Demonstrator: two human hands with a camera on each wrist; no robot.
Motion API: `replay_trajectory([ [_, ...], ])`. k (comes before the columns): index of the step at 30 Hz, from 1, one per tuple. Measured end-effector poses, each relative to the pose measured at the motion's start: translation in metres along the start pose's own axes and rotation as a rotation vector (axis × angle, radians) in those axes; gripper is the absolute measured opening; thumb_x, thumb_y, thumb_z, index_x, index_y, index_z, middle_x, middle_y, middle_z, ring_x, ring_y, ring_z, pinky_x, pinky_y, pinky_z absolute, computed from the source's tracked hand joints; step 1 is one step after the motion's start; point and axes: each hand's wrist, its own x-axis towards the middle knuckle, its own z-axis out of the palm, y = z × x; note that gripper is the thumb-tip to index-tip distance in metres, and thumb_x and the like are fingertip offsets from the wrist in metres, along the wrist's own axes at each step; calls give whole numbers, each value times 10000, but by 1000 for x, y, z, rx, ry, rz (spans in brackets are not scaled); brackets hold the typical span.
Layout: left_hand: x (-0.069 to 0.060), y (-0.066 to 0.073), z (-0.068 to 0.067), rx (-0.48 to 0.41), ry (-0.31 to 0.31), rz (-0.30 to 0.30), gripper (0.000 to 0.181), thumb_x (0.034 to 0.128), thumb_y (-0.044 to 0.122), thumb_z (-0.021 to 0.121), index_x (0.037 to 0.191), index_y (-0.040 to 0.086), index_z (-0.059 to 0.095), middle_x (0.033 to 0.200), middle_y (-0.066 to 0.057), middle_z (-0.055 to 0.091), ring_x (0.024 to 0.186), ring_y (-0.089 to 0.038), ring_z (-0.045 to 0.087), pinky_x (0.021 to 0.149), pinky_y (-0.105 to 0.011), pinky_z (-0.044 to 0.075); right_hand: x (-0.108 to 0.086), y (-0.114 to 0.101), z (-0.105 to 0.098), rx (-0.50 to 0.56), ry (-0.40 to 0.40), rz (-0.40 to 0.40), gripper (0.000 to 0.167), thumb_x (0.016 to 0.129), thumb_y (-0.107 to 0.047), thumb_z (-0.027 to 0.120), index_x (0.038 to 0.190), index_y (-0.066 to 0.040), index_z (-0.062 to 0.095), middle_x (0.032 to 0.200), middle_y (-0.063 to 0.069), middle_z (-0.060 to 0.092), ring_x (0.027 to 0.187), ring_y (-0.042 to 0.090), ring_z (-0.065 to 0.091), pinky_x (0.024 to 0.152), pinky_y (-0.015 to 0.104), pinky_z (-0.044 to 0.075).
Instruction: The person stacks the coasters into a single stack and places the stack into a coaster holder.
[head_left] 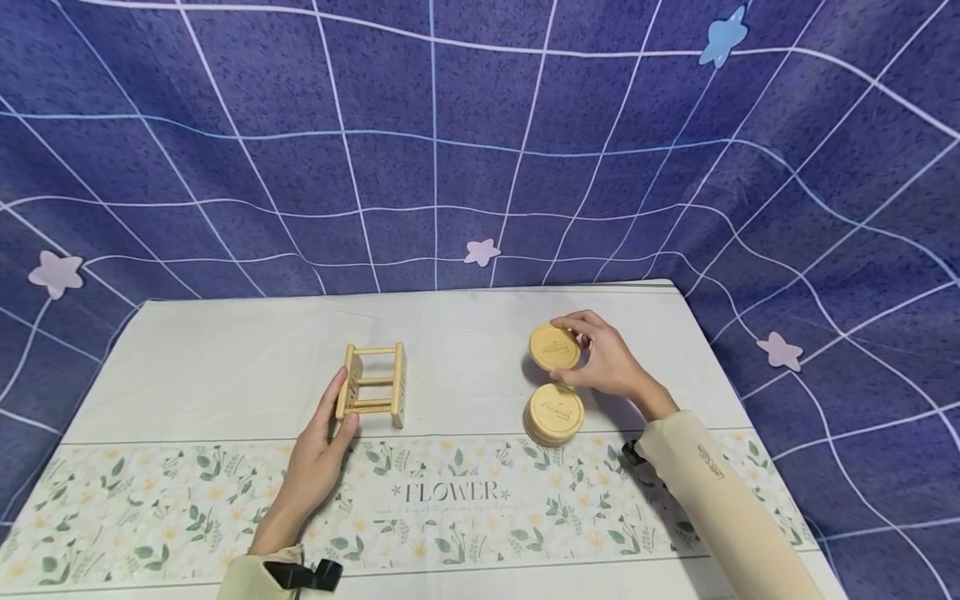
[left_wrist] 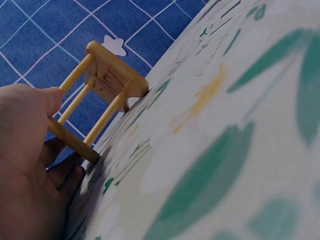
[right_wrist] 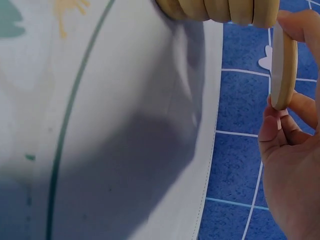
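My left hand holds a small wooden coaster holder by its left side panel. In the left wrist view, thumb and fingers lie about the near panel of that holder, and round rods join it to the far panel. My right hand pinches a round bamboo coaster by its edge, above the table. Just nearer to me stands a stack of several matching coasters, the top one printed with lettering. From the right wrist, the held coaster appears edge-on beside the stack.
A white tablecloth covers the table, with a flower-print band and the word FLOWER along its nearer part. Behind and to the right hangs a blue curtain with grid lines and stars. The cloth's far edge meets this curtain.
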Motion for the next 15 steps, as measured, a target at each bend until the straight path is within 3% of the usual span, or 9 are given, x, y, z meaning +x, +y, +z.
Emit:
replay_trajectory([
  [15,0,-3,0,-8,3,10,708,1195,321,529,1786,437,156,1854,-73,189,1688,-462,181,1314,-757,178,-17,-10,-6,5,13,-48,751,706,-169,976,1404,-22,741,1291,109,686,970,193,588,799,355,525],
])
